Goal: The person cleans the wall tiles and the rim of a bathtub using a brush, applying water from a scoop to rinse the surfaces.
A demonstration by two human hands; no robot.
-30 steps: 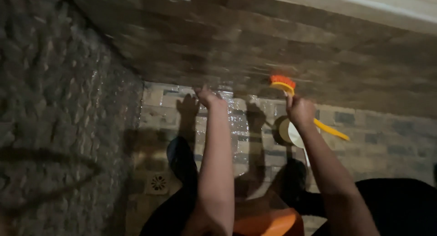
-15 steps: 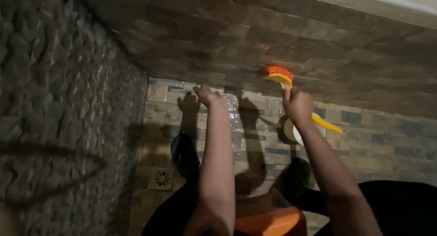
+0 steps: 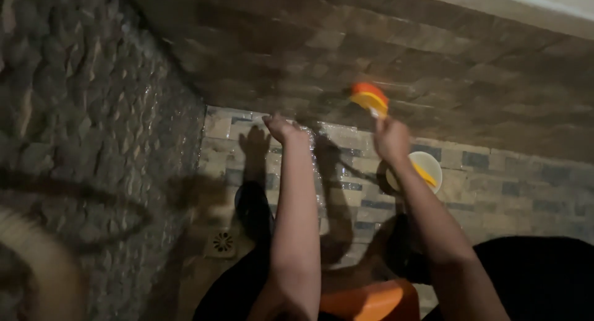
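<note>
Person, own body as seen from above: two forearms showing bare from elbow to wrist, no sleeves reaching into view. Left hand [image 3: 281, 128] and right hand [image 3: 391, 138] wearing no gloves, rings or watch that can be made out. Below the right forearm, dark clothing [image 3: 532, 278] is showing, black, plain, blurred.

Two hands [image 3: 284, 128], one orange brush [image 3: 369, 99], one white bowl [image 3: 427, 166], one floor drain [image 3: 222, 242].

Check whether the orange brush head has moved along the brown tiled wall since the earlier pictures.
Yes. The orange brush head, held in the right hand, sits higher above the wall's bottom edge than before, and looks motion-blurred.
</note>
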